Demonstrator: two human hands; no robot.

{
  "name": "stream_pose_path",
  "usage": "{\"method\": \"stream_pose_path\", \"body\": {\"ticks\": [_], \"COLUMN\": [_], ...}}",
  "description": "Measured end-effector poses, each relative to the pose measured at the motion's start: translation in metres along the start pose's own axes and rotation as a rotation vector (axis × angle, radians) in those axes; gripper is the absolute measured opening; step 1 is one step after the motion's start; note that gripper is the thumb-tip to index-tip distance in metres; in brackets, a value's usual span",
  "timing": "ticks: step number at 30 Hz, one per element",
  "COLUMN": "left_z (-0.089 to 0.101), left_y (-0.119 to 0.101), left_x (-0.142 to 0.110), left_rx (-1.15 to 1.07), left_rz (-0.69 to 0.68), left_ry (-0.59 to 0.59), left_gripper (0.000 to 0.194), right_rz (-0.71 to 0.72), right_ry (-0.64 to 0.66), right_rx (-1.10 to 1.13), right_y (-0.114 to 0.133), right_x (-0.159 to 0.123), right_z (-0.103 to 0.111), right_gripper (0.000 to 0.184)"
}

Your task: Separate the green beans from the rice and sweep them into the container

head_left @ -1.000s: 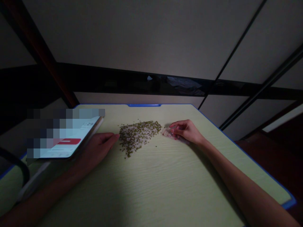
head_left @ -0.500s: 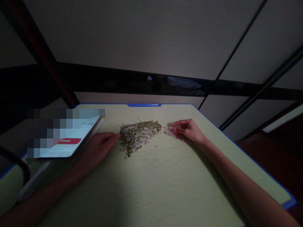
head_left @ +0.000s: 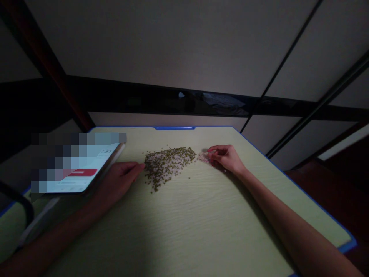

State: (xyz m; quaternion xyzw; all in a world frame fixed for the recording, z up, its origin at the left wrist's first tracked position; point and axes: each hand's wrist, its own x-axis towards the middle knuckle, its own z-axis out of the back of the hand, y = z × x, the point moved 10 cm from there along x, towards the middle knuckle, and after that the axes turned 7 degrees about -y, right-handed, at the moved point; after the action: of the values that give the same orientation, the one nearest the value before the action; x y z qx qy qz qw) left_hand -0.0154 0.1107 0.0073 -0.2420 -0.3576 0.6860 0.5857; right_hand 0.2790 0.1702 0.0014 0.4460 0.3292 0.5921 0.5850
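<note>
A spread pile of small green beans mixed with pale grains lies on the light wood-grain table. At the pile's left edge rests my left hand, fingers closed, thumb and forefinger together at the tip. Whether anything sits in that pinch is too small to make out. To the right of the pile, my right hand has thumb and fingers closed on a thin, clear plastic bag, which lies low over the table and points toward the pile. The bag's far side is hidden by the hand.
A phone with a lit screen, partly pixelated, leans left of my left hand. A pale cable and a black curved tube are at the left. The table has a blue rim; dark-banded cabinet panels stand behind it.
My right hand and the plastic bag have shifted very slightly left, closer to the pile. The left hand stays at the pile's edge. The phone's timer digits have changed.
</note>
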Motion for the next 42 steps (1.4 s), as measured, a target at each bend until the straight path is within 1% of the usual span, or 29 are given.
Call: {"method": "stream_pose_path", "body": {"ticks": [5, 10, 14, 19, 24, 32, 42], "left_z": [0.000, 0.000, 0.001, 0.000, 0.000, -0.001, 0.001], "left_y": [-0.003, -0.001, -0.003, -0.004, -0.003, -0.003, -0.003], "left_x": [-0.001, 0.000, 0.000, -0.001, 0.000, 0.000, 0.001], "left_rx": [0.000, 0.022, 0.010, 0.017, 0.019, 0.034, 0.034], "left_rz": [-0.014, 0.005, -0.008, 0.019, 0.010, -0.003, -0.011], "left_ry": [-0.005, -0.014, -0.021, -0.009, -0.016, -0.010, -0.015], "left_gripper": [0.037, 0.038, 0.038, 0.038, 0.037, 0.037, 0.037], "right_rz": [0.052, 0.027, 0.035, 0.015, 0.046, 0.052, 0.105], "right_ry": [-0.006, 0.040, 0.080, 0.091, 0.104, 0.151, 0.220], "right_rx": [-0.012, 0.045, 0.083, 0.078, 0.081, 0.080, 0.053], "right_y": [0.002, -0.001, 0.000, 0.000, 0.006, 0.008, 0.012], "right_x": [0.003, 0.003, 0.001, 0.000, 0.000, -0.002, -0.002], "right_z": [-0.002, -0.006, -0.009, -0.010, -0.013, -0.023, -0.036], "right_gripper": [0.028, 0.030, 0.031, 0.032, 0.031, 0.028, 0.030]}}
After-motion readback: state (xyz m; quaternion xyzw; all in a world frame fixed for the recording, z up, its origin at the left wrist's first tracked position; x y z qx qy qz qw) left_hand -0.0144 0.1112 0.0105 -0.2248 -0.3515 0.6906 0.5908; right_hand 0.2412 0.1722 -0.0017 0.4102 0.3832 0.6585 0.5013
